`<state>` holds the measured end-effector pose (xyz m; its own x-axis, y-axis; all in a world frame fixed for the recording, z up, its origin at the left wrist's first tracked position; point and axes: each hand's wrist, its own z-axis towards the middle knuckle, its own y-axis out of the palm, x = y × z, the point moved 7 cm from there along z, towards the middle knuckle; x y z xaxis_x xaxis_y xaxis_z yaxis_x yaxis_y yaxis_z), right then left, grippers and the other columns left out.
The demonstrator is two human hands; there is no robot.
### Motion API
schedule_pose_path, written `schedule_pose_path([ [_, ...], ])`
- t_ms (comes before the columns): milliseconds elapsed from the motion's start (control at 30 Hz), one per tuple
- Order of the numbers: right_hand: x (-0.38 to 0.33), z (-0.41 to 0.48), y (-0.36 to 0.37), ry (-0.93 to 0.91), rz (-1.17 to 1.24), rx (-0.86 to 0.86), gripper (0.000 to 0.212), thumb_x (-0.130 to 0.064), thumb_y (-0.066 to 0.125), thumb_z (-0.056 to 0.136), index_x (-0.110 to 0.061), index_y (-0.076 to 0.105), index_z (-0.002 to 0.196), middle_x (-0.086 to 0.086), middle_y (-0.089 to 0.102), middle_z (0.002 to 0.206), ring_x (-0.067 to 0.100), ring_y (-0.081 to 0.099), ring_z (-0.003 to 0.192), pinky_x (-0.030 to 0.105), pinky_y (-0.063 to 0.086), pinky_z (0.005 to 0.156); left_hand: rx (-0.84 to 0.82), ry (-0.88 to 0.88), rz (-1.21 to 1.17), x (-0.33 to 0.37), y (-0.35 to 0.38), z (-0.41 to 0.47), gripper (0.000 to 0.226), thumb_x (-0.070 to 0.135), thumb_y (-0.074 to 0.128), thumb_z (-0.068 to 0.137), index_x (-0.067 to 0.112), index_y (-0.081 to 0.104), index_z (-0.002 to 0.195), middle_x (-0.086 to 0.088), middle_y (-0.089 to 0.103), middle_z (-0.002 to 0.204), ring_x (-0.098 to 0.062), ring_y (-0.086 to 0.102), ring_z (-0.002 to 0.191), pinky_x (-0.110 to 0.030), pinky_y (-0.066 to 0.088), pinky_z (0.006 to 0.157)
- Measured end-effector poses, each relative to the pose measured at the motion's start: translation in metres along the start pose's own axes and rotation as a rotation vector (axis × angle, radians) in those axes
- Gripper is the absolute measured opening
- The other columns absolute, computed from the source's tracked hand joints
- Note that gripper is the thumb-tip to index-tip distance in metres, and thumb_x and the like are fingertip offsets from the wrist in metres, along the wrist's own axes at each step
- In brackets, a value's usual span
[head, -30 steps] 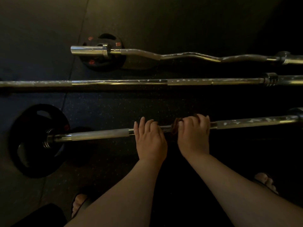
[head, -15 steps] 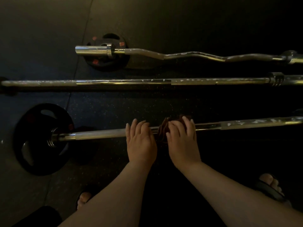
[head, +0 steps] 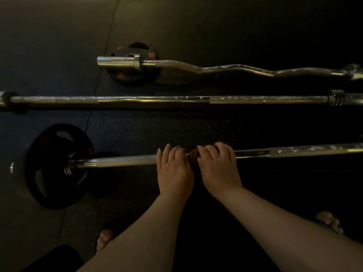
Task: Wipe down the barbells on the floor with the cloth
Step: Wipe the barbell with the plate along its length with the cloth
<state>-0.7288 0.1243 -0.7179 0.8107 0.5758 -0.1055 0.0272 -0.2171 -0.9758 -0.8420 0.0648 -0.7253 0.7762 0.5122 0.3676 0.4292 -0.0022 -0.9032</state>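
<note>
1. Dark rubber floor (head: 196, 26) spreads out below you.
2. Your right hand (head: 218, 169) curls round the brown cloth (head: 193, 156), which is bunched on the shaft of the nearest barbell (head: 125, 160).
3. Your left hand (head: 174, 171) lies just beside it, fingers fairly straight over the bare shaft.
4. One black plate (head: 49, 173) sits on that bar's left end.
5. Farther from you lie a straight barbell (head: 153, 100) and a curl bar (head: 235, 69), both well apart from your hands.

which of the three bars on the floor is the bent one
The farthest bar: its shaft zigzags. The middle bar and the nearest bar, the one with the cloth on it, are straight.
</note>
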Motion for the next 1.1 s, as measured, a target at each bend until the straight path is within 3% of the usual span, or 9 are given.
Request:
schedule_pose_path([
  [167, 0.003, 0.035, -0.015, 0.124, 0.134, -0.003, 0.037, -0.039, 0.028, 0.107, -0.026, 0.063, 0.113, -0.004, 0.067, 0.108, 0.020, 0.057, 0.103, 0.039, 0.045, 0.094, -0.006, 0.017, -0.008, -0.001, 0.004, 0.003, 0.042, 0.038, 0.033, 0.102, 0.028, 0.045, 0.141, 0.007, 0.039, 0.156, -0.016, 0.009, 0.154, -0.044, -0.004, 0.125],
  [300, -0.013, 0.005, 0.000, 0.087, 0.061, 0.028, 0.046, -0.037, 0.035, 0.103, -0.021, 0.051, 0.143, 0.002, 0.059, 0.139, 0.030, 0.041, 0.139, 0.052, 0.025, 0.121, -0.021, 0.025, -0.002, -0.002, 0.000, 0.003, 0.044, 0.037, 0.034, 0.103, 0.025, 0.043, 0.145, 0.005, 0.037, 0.158, -0.016, 0.008, 0.154, -0.045, -0.001, 0.126],
  [367, -0.015, -0.012, 0.012, 0.017, 0.033, -0.004, 0.057, -0.037, 0.038, 0.102, -0.019, 0.035, 0.155, 0.004, 0.044, 0.155, 0.035, 0.022, 0.152, 0.057, 0.013, 0.124, -0.029, 0.011, -0.004, -0.002, -0.002, 0.001, 0.045, 0.037, 0.035, 0.103, 0.024, 0.041, 0.146, 0.004, 0.036, 0.159, -0.016, 0.007, 0.155, -0.044, -0.002, 0.126],
  [433, -0.011, -0.014, 0.012, 0.019, 0.032, -0.002, 0.055, -0.038, 0.034, 0.102, -0.021, 0.037, 0.154, 0.004, 0.045, 0.154, 0.034, 0.022, 0.152, 0.056, 0.012, 0.125, -0.038, -0.001, -0.012, 0.000, -0.001, -0.001, 0.049, 0.040, 0.030, 0.101, 0.025, 0.041, 0.146, 0.004, 0.035, 0.159, -0.017, 0.006, 0.155, -0.044, -0.002, 0.126],
  [533, -0.008, 0.003, -0.004, 0.057, 0.001, 0.015, 0.042, -0.042, 0.028, 0.105, -0.025, 0.060, 0.126, 0.001, 0.065, 0.125, 0.027, 0.049, 0.128, 0.047, 0.034, 0.112, -0.023, 0.008, -0.014, 0.001, 0.000, -0.002, 0.056, 0.042, 0.023, 0.096, 0.025, 0.040, 0.146, 0.004, 0.033, 0.161, -0.016, 0.003, 0.155, -0.042, -0.006, 0.126],
  [633, -0.006, 0.031, -0.013, 0.133, 0.026, -0.050, 0.042, -0.044, 0.025, 0.106, -0.025, 0.063, 0.103, -0.002, 0.067, 0.100, 0.021, 0.057, 0.098, 0.041, 0.044, 0.089, -0.012, 0.023, -0.062, -0.003, -0.004, -0.004, 0.059, 0.039, 0.018, 0.096, 0.024, 0.036, 0.150, 0.005, 0.024, 0.165, -0.012, -0.004, 0.154, -0.034, -0.014, 0.122],
  [733, -0.007, 0.045, -0.010, 0.181, 0.064, -0.091, 0.045, -0.043, 0.025, 0.107, -0.023, 0.065, 0.103, -0.002, 0.066, 0.098, 0.021, 0.057, 0.096, 0.040, 0.045, 0.087, 0.004, -0.013, -0.016, -0.017, -0.007, -0.007, 0.060, 0.039, 0.016, 0.097, 0.025, 0.029, 0.154, 0.004, 0.013, 0.168, -0.013, -0.011, 0.153, -0.035, -0.016, 0.122],
  [900, -0.027, 0.002, -0.002, 0.012, -0.028, 0.021, 0.038, -0.041, 0.038, 0.102, -0.021, 0.061, 0.126, 0.004, 0.065, 0.123, 0.032, 0.048, 0.129, 0.052, 0.030, 0.116, 0.034, -0.128, 0.023, -0.030, -0.008, -0.010, 0.054, 0.035, 0.023, 0.101, 0.025, 0.028, 0.154, 0.002, 0.015, 0.167, -0.019, -0.009, 0.155, -0.043, -0.011, 0.124],
  [1100, -0.032, 0.041, -0.013, 0.020, -0.008, -0.053, 0.043, -0.046, 0.027, 0.105, -0.026, 0.065, 0.103, -0.003, 0.066, 0.098, 0.020, 0.058, 0.094, 0.040, 0.048, 0.086, 0.044, -0.102, 0.009, -0.030, -0.006, -0.011, 0.055, 0.042, 0.022, 0.098, 0.026, 0.033, 0.150, 0.003, 0.023, 0.163, -0.019, -0.004, 0.155, -0.040, -0.015, 0.122],
])
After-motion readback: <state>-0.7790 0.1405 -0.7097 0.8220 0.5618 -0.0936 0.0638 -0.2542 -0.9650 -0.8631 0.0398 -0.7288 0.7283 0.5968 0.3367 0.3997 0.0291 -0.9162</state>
